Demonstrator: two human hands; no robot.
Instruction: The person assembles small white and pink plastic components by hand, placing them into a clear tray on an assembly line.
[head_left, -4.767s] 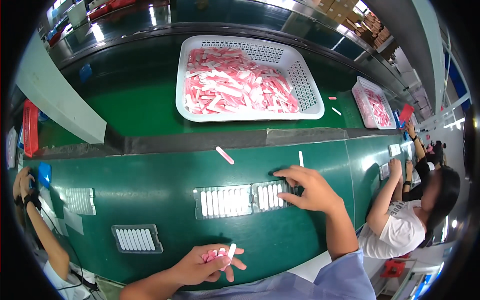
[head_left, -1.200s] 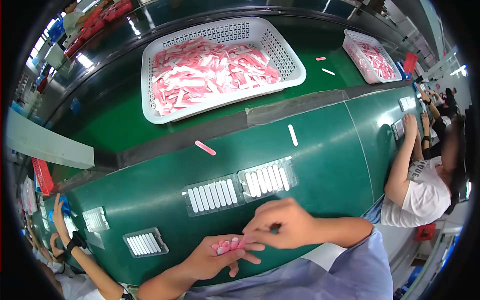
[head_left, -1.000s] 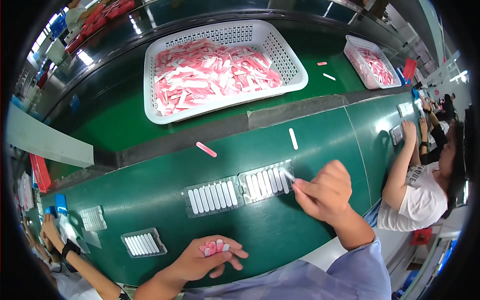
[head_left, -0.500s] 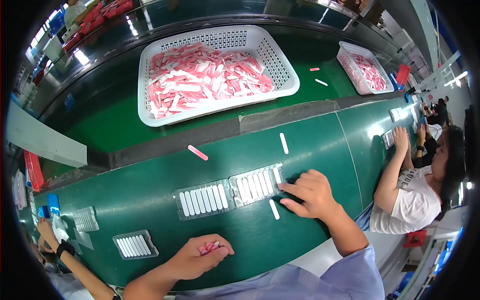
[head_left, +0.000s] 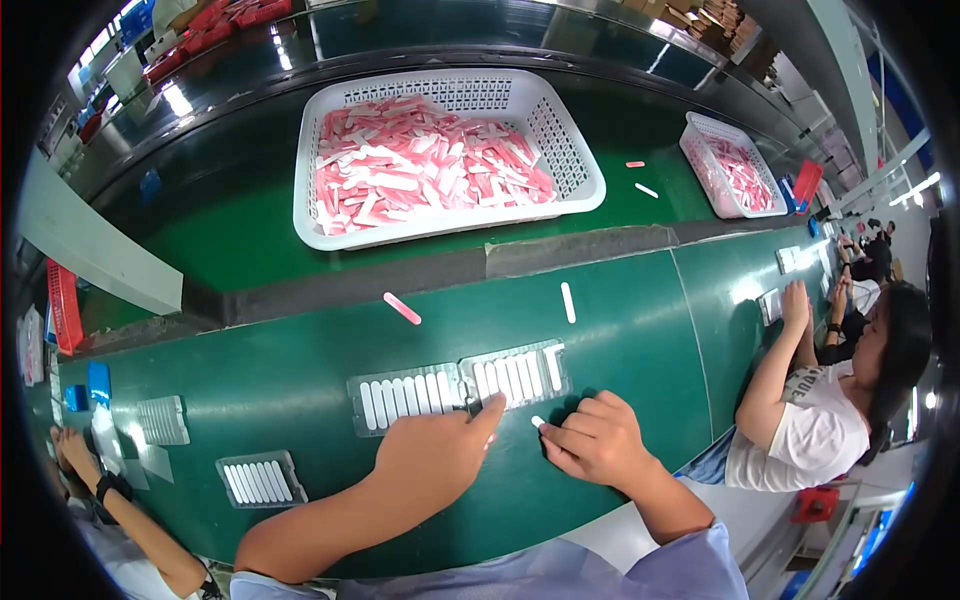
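Observation:
My left hand (head_left: pixel 435 455) reaches over the right clear plastic tray (head_left: pixel 567 385), index finger extended onto the lower ends of its white nail files (head_left: pixel 515 378). Its other fingers are curled in; the back of the hand hides the palm, where small pink files showed a moment ago. Between thumb and fingertips, my right hand (head_left: pixel 600 440) pinches a loose white nail file (head_left: pixel 538 422) just below that tray. One file at the tray's right end stands apart from the others. The left clear tray (head_left: pixel 357 410) adjoins it, holding a row of white files.
Beyond the table's dark ledge stands a white basket (head_left: pixel 450 225) heaped with pink and white files. A pink file (head_left: pixel 402 308) and a white file (head_left: pixel 568 302) lie loose. Another filled tray (head_left: pixel 262 480) is at lower left. Co-workers sit at both sides; a smaller basket (head_left: pixel 735 165) stands far right.
My left hand has moved up and right to the right tray, turning its back upward. My right hand has drawn back from the tray and taken hold of the loose white file.

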